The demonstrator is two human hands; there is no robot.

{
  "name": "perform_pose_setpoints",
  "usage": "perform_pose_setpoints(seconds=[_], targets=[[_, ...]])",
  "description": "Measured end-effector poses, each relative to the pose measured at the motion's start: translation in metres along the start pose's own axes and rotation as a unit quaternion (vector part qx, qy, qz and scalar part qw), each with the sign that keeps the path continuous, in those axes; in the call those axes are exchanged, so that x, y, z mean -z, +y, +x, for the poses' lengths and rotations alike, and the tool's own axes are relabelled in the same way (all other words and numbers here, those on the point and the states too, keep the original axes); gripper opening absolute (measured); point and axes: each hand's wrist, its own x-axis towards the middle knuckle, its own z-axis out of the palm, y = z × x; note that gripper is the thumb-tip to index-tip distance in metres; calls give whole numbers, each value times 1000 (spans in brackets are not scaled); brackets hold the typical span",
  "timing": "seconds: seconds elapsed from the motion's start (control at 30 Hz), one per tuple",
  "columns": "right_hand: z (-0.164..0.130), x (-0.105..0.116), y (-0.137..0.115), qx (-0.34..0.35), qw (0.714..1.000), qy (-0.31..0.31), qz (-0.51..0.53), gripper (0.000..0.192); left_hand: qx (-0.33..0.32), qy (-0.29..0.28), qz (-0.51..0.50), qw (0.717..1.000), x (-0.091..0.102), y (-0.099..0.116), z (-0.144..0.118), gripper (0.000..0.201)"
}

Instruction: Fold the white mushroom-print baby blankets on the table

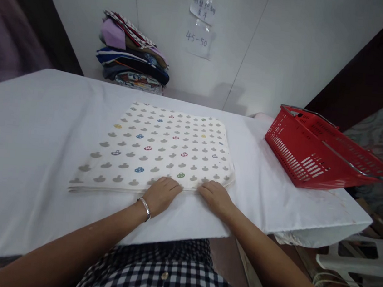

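Note:
A folded white cloth (164,145) printed with grey and a few coloured mushroom-like shapes lies flat in layers on the white-covered table. At the middle of its near edge is my left hand (163,194), fingers closed on the edge, a bracelet (145,208) round the wrist. My right hand (216,198) grips the same edge further right, near the rounded right corner. A short gap separates the two hands. Both thumbs are mostly hidden.
On the right of the table (33,154) stands a red plastic basket (300,150) with metal handles. Several folded fabrics (134,57) are stacked at the back left against the wall. Paper notes (198,39) hang there. A white plastic stool (357,261) is at lower right.

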Motion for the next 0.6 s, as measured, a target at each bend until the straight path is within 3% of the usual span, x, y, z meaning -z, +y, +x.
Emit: perform_pose_setpoints(seconds=[0.2,0.6], targets=[[-2,7,-2,-10,999,-27,26,22,2,-4,-2,1000,1,1,0,19],[-6,3,1,-9,1000,-15,19,28,13,3,24,1000,-3,-1,-1,22]])
